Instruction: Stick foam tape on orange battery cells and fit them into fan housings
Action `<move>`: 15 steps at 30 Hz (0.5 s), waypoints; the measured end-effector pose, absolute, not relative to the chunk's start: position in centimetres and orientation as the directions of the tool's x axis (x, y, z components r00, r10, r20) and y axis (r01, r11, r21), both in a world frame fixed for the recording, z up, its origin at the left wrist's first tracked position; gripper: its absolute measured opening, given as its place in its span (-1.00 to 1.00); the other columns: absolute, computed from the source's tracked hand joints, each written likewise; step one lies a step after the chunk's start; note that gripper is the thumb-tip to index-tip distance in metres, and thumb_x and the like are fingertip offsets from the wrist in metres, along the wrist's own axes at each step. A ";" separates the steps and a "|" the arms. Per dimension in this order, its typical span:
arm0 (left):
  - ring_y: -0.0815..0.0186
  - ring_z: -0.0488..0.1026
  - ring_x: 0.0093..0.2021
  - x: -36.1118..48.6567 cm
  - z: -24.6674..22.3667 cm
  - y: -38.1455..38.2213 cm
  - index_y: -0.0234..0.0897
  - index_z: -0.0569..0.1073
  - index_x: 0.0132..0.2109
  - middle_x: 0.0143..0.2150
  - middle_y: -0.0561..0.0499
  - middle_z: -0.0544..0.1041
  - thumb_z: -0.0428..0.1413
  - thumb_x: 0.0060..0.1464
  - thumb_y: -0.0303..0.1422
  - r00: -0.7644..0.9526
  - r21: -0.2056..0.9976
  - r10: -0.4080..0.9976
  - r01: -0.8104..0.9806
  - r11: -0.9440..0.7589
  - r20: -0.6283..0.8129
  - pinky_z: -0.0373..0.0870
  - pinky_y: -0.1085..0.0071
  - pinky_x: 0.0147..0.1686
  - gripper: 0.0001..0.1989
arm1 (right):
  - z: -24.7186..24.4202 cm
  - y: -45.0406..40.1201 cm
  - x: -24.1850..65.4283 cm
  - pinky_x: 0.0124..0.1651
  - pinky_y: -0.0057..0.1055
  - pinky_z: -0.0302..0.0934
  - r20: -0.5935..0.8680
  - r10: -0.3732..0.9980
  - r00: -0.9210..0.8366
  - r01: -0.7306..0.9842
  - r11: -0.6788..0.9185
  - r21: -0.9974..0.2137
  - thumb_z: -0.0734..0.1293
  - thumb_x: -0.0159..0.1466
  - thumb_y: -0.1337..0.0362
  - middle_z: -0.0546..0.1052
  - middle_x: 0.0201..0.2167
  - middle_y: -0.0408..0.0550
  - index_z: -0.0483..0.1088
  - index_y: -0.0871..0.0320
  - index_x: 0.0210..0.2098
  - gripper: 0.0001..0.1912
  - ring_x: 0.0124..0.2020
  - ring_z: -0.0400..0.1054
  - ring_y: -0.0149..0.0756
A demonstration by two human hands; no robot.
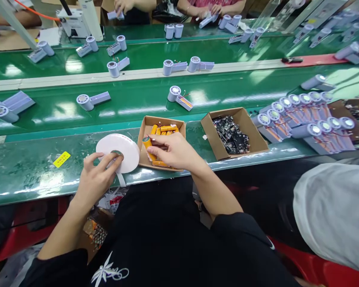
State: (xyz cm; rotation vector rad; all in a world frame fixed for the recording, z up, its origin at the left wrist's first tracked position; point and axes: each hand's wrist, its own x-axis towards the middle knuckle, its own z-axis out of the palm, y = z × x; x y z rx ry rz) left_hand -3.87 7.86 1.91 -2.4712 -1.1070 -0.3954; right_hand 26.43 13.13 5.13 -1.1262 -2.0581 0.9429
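Observation:
A wide roll of white tape [126,148] lies on the bench edge, its loose end hanging toward me. My left hand [99,172] grips it, fingertips hooked into the core. At its right stands a small cardboard box [141,158] of orange cylindrical batteries [168,128]. Over that box my right hand [178,150] is closed, with one battery [147,142] tilted between thumb and fingers. The palm hides part of the box's contents.
A second cardboard box [211,137] holds small black circuit boards [231,134]. Lilac fan housings [275,115] stand in rows at the right; others, like one fan housing [175,93], sit on the green conveyor [131,95]. A yellow label [61,159] lies left. Other people work opposite; a grey sleeve [332,215] is close right.

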 end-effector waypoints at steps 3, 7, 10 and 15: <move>0.01 0.41 0.15 -3.6 2.6 7.9 -0.22 0.49 0.30 0.23 0.00 0.64 0.14 0.29 -0.64 0.676 -0.294 0.651 0.736 -0.609 0.345 0.31 0.13 0.22 -0.50 | 4.4 13.1 25.7 0.16 -0.18 0.43 0.158 0.865 -0.476 0.483 0.408 -0.775 0.39 0.45 0.34 0.74 -0.05 0.10 0.60 0.23 0.22 -0.62 -0.02 0.64 -0.05; -0.02 0.41 0.06 -3.3 3.1 8.0 -0.22 0.50 0.32 0.22 -0.02 0.64 0.12 0.33 -0.60 0.673 -0.315 0.663 0.739 -0.595 0.328 0.30 0.06 0.22 -0.53 | 1.7 12.6 23.6 0.21 -0.15 0.47 0.128 0.920 -0.370 0.188 0.209 -0.960 0.50 0.35 0.24 0.74 -0.04 0.03 0.60 0.16 0.17 -0.59 0.01 0.65 -0.06; -0.06 0.42 -0.02 -2.7 2.6 7.5 -0.20 0.50 0.32 0.08 -0.10 0.68 0.20 0.36 -0.41 0.612 -0.269 0.655 0.788 -0.554 0.443 0.29 -0.02 0.15 -0.58 | -0.5 11.9 21.5 0.20 -0.10 0.54 0.062 0.995 -0.084 -0.283 0.036 -0.959 0.58 0.26 0.04 0.74 -0.01 0.01 0.59 0.12 0.09 -0.52 0.02 0.66 -0.05; 0.02 0.48 -0.14 -4.5 -0.5 6.0 -0.07 0.48 0.30 -0.05 -0.08 0.69 0.18 0.35 -0.30 0.671 -0.127 0.593 0.702 -0.700 0.445 0.31 0.00 0.08 -0.59 | 0.5 14.0 23.9 0.00 -0.10 0.66 0.056 0.990 0.128 -0.563 0.119 -0.818 0.71 0.06 -0.03 0.75 -0.08 0.04 0.57 0.12 -0.04 -0.40 -0.11 0.69 -0.03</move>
